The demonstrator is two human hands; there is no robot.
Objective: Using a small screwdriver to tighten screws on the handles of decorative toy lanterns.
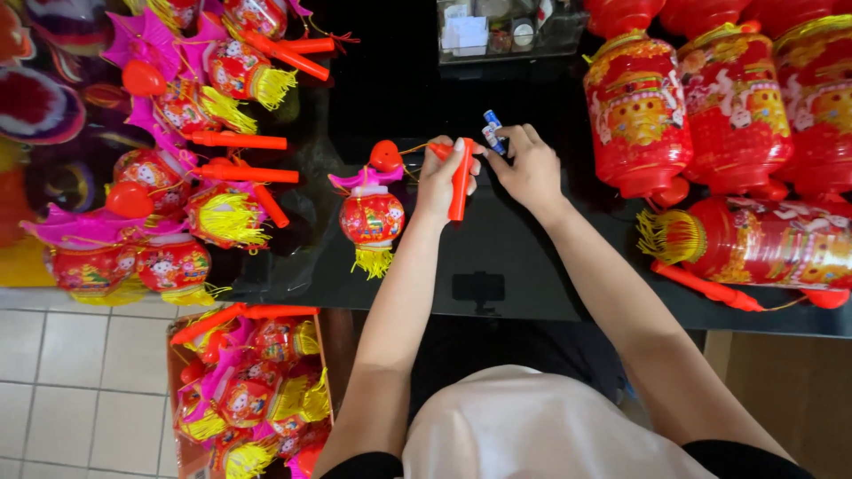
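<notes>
Four large red lanterns [710,115] with gold picture panels are ranged along the right of the black tabletop [515,266]; three stand at the top edge and are cut off by the frame, and a fourth [763,244] is laid on its side below them with a yellow fringe at its left end and a red stick beside it. A heap of small lanterns [177,160] with pink petal tops, yellow tassels and orange handles is spread over the left of the tabletop, partly cut off at the top and left. More of the same are packed in a cardboard box [173,390] on the tiled floor, whose lower end is out of view. A clear plastic container [506,31] is set at the top centre; its contents, white and dark scraps, are hard to make out.

One small lantern [372,217] is laid on the tabletop just left of the left hand [441,177], joined by a thin yellow cord to the orange handle [459,182]. The handle is held upright-to-slanted with the left fingers [466,164] clamped round its upper part. A small blue and white battery [493,133] is pinched between the right hand [531,164] fingers, which are closed on it just beside the handle's top end. Its label is too small to make out.
</notes>
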